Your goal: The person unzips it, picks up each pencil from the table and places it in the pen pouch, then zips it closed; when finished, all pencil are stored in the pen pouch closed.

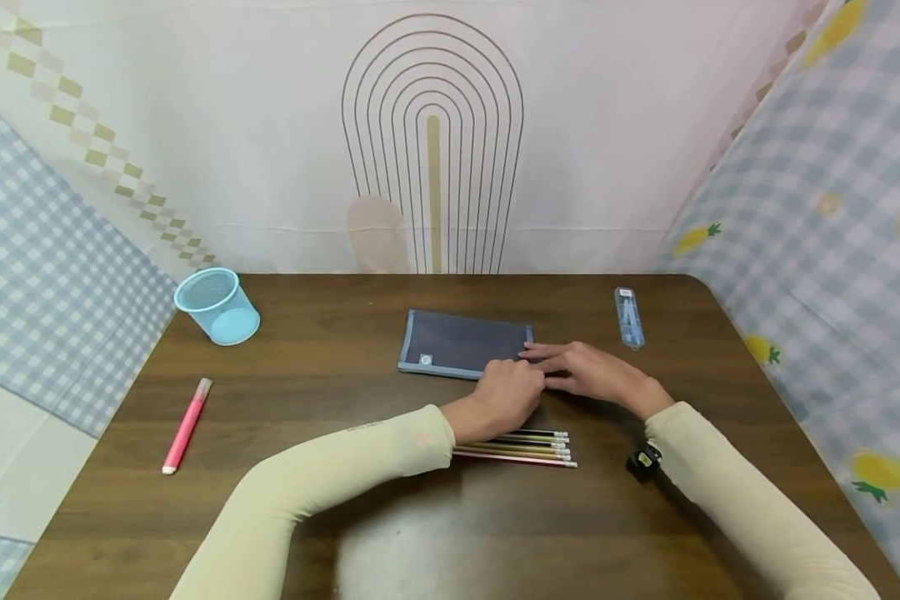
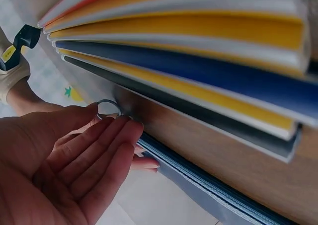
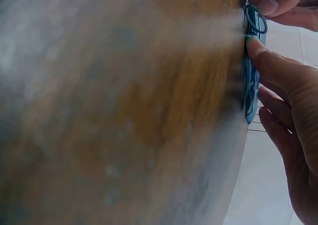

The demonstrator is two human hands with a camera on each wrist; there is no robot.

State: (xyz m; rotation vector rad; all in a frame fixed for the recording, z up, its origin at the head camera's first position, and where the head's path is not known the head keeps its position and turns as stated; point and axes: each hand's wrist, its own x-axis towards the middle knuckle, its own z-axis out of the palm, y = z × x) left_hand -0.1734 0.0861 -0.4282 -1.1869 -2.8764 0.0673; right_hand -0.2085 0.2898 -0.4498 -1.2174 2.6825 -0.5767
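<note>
A flat dark-blue zipper pouch (image 1: 461,340) with lighter blue edging lies on the table. At its near right corner my left hand (image 1: 512,390) pinches the zipper's ring pull (image 2: 109,101) between thumb and fingers. Just beside it, my right hand (image 1: 592,371) grips the pouch's end edge, thumb (image 3: 271,61) on the near side and fingers behind. In the left wrist view the zipper (image 2: 198,178) runs along the pouch's edge. A row of pencils (image 1: 525,448), yellow, dark and red, lies below my left forearm, partly covered by it.
A light-blue mesh pen cup (image 1: 232,325) stands at the back left. Nearer on that side lies a pink marker (image 1: 186,427). A slim clear-blue case (image 1: 629,318) lies at the back right. Patterned cloth hangs behind and along both sides of the table (image 1: 330,333).
</note>
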